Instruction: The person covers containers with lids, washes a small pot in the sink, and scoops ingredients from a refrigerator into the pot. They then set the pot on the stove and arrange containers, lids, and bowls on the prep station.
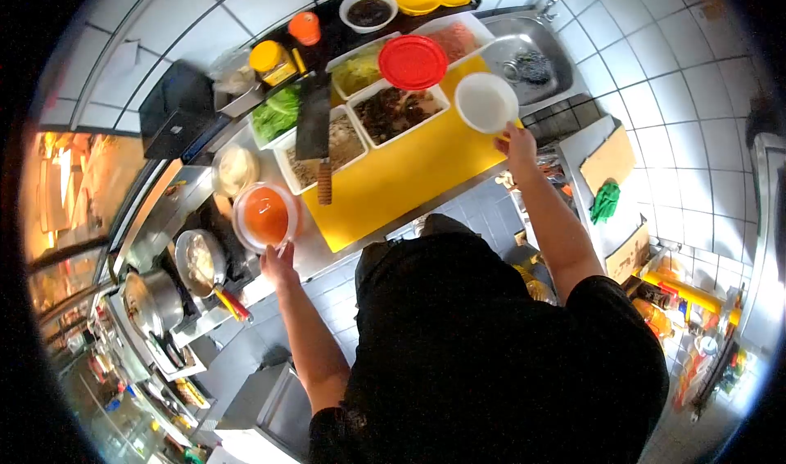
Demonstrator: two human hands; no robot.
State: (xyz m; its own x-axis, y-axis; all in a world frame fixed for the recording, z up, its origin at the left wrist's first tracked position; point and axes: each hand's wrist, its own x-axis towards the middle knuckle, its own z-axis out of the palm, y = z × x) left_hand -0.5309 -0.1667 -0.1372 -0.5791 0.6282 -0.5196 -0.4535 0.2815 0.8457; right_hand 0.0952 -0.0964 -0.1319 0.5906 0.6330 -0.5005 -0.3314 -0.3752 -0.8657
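Observation:
My left hand (278, 264) grips the near rim of a round bowl of orange liquid (266, 215) at the counter's left part. On the right, my right hand (517, 143) holds a white bowl (486, 103) by its edge, over the far right end of the yellow board (393, 177). Between them, a cleaver (313, 120) with a brown handle lies across white trays, one holding dark pieces (393, 113). A red lid (413, 63) rests on the trays.
A pan with a red and yellow handle (200, 262) and a large pot (153, 302) stand on the left. Behind are a yellow-lidded jar (272, 62), leafy greens (276, 114) and a bowl of dark liquid (368, 12). A sink (528, 58) is at the back right.

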